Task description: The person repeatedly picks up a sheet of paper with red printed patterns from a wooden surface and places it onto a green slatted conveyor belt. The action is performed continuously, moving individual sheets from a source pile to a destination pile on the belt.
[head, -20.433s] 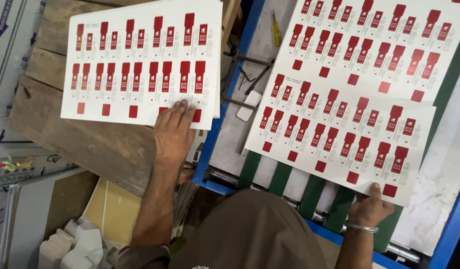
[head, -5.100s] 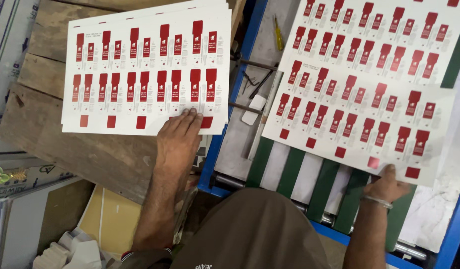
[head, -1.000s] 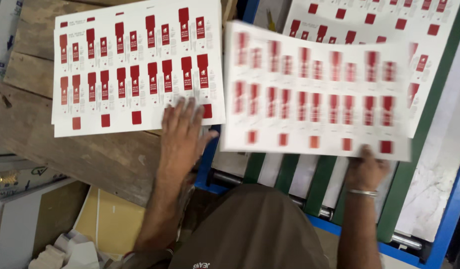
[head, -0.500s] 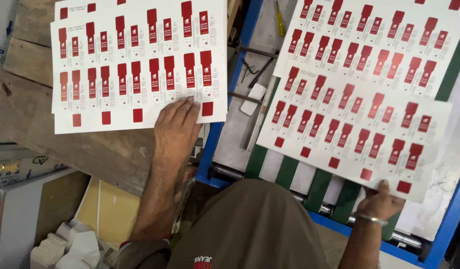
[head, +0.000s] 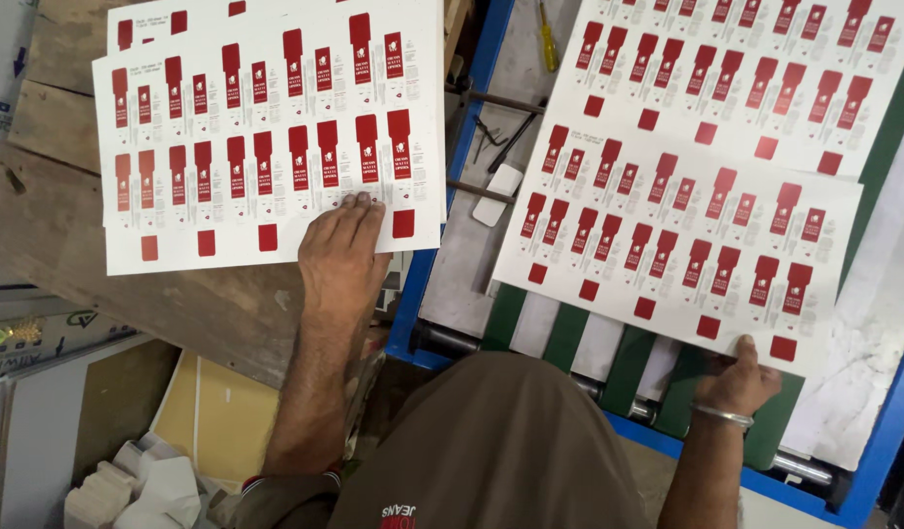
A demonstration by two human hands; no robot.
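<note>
Fingers flat on stacked sheets, right hand at machine sheet.

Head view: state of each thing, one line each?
left hand: flat, palm down, fingers on the stack of sheets
stack of sheets: lying flat on the wooden table, edges slightly fanned
right hand: pinching the near edge of the printed sheet
printed sheet: face up on the green belts, overlapping another sheet
screwdriver: lying loose on the machine bed
</note>
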